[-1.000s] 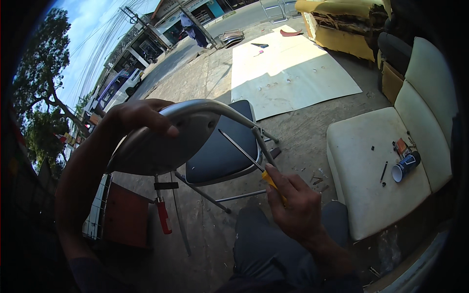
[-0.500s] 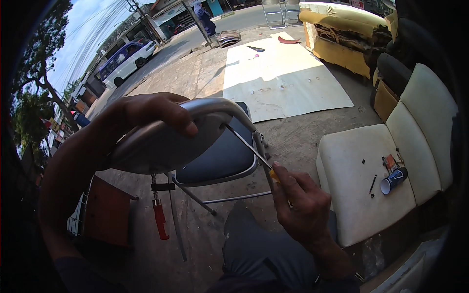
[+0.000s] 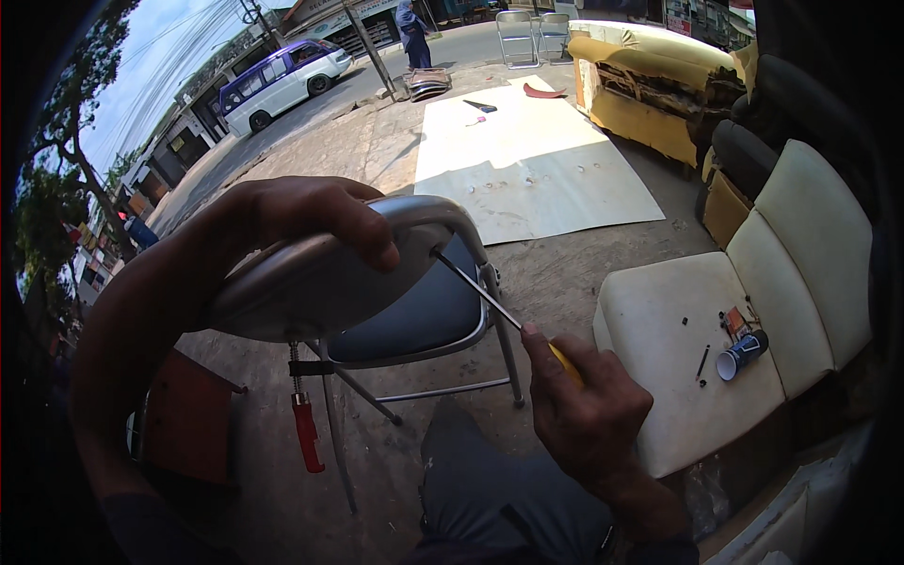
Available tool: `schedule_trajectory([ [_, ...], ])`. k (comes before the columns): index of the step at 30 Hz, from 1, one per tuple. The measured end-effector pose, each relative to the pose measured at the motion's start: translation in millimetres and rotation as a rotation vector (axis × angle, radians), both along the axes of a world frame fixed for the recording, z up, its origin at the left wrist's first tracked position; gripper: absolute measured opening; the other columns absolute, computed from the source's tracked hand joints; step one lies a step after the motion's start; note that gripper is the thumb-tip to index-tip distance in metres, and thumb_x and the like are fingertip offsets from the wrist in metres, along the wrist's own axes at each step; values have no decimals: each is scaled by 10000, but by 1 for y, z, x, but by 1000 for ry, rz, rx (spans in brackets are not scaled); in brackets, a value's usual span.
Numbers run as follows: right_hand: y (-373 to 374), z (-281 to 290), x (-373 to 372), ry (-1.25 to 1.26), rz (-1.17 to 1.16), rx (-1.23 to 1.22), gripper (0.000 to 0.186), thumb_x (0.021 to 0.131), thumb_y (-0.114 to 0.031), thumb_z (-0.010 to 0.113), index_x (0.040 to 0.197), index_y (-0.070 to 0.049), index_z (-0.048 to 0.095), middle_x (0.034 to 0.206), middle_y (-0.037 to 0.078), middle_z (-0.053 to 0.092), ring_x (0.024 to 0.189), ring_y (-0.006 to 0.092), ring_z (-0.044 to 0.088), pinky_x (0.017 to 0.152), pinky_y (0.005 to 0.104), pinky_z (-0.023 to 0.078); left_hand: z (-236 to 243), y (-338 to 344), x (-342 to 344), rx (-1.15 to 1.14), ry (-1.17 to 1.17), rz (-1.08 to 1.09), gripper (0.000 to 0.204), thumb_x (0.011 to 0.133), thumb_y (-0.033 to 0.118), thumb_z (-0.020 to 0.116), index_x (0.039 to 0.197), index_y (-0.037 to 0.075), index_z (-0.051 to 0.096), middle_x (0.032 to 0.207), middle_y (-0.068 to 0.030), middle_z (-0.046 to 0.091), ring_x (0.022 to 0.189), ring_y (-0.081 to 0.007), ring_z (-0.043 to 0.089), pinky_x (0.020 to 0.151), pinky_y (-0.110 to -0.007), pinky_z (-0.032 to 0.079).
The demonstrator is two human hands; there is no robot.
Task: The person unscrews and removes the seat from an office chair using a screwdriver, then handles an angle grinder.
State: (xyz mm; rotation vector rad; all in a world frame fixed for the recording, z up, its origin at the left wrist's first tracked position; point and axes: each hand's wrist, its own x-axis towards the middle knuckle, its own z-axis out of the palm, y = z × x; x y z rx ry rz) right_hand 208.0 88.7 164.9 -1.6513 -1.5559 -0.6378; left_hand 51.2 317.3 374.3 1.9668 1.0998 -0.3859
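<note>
My left hand [image 3: 325,212] grips the top of a metal folding chair's grey backrest [image 3: 315,292], thumb on the face toward me. My right hand [image 3: 591,405] is closed on a yellow-handled screwdriver [image 3: 480,294], its shaft angled up to the backrest, the tip at a spot near the right end. A red-handled screw clamp [image 3: 306,433] hangs below the backrest's left part. The chair's dark padded seat [image 3: 405,325] shows behind it.
At right, a cream padded chair [image 3: 678,367] bears a blue cylindrical container [image 3: 741,355] and small parts. A white sheet [image 3: 527,188] lies ahead, with a torn yellow sofa [image 3: 645,104] beyond. A reddish board [image 3: 188,414] stands at left; a van [image 3: 282,80] and a person [image 3: 412,38] are by the road.
My right hand and screwdriver have moved slightly right and down in view; the tip has met the backrest. My left hand appears further right. The view has shifted; the van has moved rightward.
</note>
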Motion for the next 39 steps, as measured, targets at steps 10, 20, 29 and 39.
schedule_trajectory([
  [10, 5, 44, 43, 1605, 607, -799, 454, 1010, -275, 606, 1378, -24, 514, 843, 69, 635, 600, 102, 544, 549, 276, 470, 2, -3, -3, -11, 5, -27, 786, 665, 385, 777, 1319, -11, 596, 1164, -199, 655, 1012, -312, 653, 885, -398, 513],
  [20, 7, 2, 14, 140, 330, 16, 313, 906, -52, 645, 1215, -13, 609, 894, 149, 684, 596, 207, 614, 522, 312, 518, -3, 6, 2, -71, -13, -94, 791, 674, 387, 789, 1319, -28, 592, 1130, -193, 674, 996, -301, 663, 891, -376, 515],
  [29, -5, 7, 17, 249, 318, -163, 409, 890, -123, 658, 1256, 39, 574, 1048, 191, 662, 734, 259, 683, 644, 368, 570, 3, 7, 2, 34, 15, -94, 858, 643, 375, 777, 1356, -51, 560, 1180, -248, 657, 1033, -348, 661, 944, -400, 508],
  [39, -9, 21, 38, 1591, 585, -569, 490, 971, -199, 611, 1406, 3, 505, 884, 110, 714, 667, 129, 662, 597, 292, 547, -17, -32, 19, 84, -258, 61, 797, 664, 350, 790, 1337, -18, 572, 1185, -254, 659, 1064, -369, 673, 939, -410, 524],
])
